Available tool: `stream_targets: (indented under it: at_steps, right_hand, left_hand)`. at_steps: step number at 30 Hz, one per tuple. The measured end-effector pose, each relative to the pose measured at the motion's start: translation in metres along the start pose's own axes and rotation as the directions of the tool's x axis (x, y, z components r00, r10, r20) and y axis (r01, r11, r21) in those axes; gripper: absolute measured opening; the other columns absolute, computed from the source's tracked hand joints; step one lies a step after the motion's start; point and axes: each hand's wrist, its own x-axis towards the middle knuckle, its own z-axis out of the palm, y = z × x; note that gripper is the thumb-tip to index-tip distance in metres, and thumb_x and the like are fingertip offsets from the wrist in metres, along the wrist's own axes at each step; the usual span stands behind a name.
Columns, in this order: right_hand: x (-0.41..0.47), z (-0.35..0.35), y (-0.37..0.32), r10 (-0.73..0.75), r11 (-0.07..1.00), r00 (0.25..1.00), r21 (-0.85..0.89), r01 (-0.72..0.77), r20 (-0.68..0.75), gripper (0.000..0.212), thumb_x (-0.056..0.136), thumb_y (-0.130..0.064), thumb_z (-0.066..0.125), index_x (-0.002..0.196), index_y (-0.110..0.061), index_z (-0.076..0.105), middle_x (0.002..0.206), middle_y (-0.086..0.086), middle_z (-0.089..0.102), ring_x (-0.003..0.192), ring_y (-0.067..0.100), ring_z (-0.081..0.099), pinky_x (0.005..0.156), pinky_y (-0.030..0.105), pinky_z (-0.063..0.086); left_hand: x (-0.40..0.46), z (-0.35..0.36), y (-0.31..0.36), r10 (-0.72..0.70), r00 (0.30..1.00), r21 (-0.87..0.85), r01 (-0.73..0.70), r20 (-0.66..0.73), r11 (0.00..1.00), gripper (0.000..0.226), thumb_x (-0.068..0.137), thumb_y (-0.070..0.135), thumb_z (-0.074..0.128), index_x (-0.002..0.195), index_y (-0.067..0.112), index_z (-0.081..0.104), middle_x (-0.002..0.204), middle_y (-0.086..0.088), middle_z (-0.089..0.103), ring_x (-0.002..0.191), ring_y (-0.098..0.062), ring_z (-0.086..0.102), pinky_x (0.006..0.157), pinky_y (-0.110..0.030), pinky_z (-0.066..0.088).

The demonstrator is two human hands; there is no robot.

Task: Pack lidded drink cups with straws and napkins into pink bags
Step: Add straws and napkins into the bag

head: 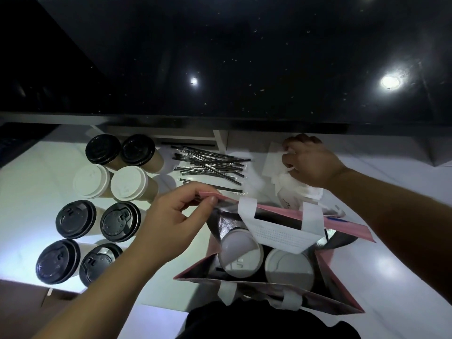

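**Ana:** Head view, looking down — what is plain and what is not?

**Ben:** Plain enough: the pink bag point(347, 226) stands open on the white tabletop point(391, 265), with two white-lidded cups point(241, 253) side by side inside it. The bag's white handle point(276, 234) droops across them, so part of each lid is covered, and the cup bodies are hidden by the bag's walls.

**Ana:** And the hands?

**Ben:** The left hand point(171, 223) has its grip closed on the bag's far left rim, thumb and forefinger pinching the edge. The right hand point(310, 162) reaches to the napkins point(274, 157) beyond the bag, fingers curled round a bit of white paper; how many sheets it holds, I cannot tell, since the pile is washed out by glare.

**Ana:** What else?

**Ben:** Wrapped black straws point(210, 162) lie loose between the napkins and the spare cups point(97, 209) on the left, six with black lids, two with white. The print on the lids is too blurred to read. A dark shelf point(220, 69) overhangs the back, and the forearms run out of the bottom edge.
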Motion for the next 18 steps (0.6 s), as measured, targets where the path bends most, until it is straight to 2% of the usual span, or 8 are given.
stream_targets:
  at_steps: [2,6,10,13,18]
  right_hand:
    - [-0.006,-0.004,-0.001,0.033,0.998,0.999,0.045,-0.033,0.0,0.017,0.075,-0.022,0.084,0.089,-0.017,0.076,0.121,0.012,0.066,0.112,0.036,0.057,0.093,0.049,0.048]
    - [-0.026,-0.02,0.0,0.14,0.977,0.989,0.17,-0.131,-0.04,0.015,0.089,-0.023,0.075,0.103,-0.019,0.076,0.108,0.005,0.073,0.109,0.03,0.06,0.095,0.043,0.044]
    - [-0.059,-0.053,-0.007,0.264,0.927,0.952,0.313,-0.207,-0.152,0.011,0.091,-0.013,0.075,0.101,-0.01,0.079,0.089,0.01,0.075,0.085,0.034,0.067,0.072,0.036,0.051]
    - [-0.09,-0.085,-0.024,0.387,0.877,0.899,0.383,-0.291,-0.203,0.016,0.094,-0.013,0.072,0.108,-0.009,0.078,0.097,0.011,0.076,0.082,0.031,0.068,0.07,0.041,0.058]
    - [-0.134,-0.141,-0.058,0.493,0.821,0.819,0.469,-0.326,-0.294,0.024,0.094,-0.023,0.066,0.113,-0.01,0.074,0.101,0.009,0.075,0.08,0.018,0.062,0.069,0.026,0.051]
  left_hand:
    - [-0.001,0.0,0.0,0.007,1.0,-0.001,-0.007,0.002,1.0,0.021,0.097,0.027,0.061,0.102,0.042,0.074,0.099,0.019,0.076,0.094,-0.005,0.073,0.083,-0.01,0.051]
    - [-0.003,0.001,-0.003,0.007,1.0,-0.001,-0.007,-0.004,1.0,0.022,0.098,0.027,0.062,0.103,0.045,0.074,0.101,0.017,0.077,0.096,-0.006,0.073,0.082,-0.01,0.051]
    - [-0.003,0.001,-0.006,0.021,1.0,0.011,-0.021,-0.016,1.0,0.02,0.098,0.031,0.061,0.103,0.044,0.075,0.102,0.016,0.077,0.097,-0.008,0.073,0.081,-0.01,0.052]
    - [-0.002,0.001,-0.008,0.025,1.0,0.009,-0.025,-0.01,1.0,0.018,0.098,0.034,0.061,0.104,0.043,0.075,0.103,0.015,0.077,0.097,-0.009,0.073,0.082,-0.017,0.056]
    - [-0.002,0.002,-0.013,0.05,0.998,0.004,-0.05,-0.025,0.999,0.019,0.098,0.04,0.059,0.105,0.046,0.076,0.102,0.016,0.077,0.096,-0.008,0.073,0.08,-0.021,0.058]
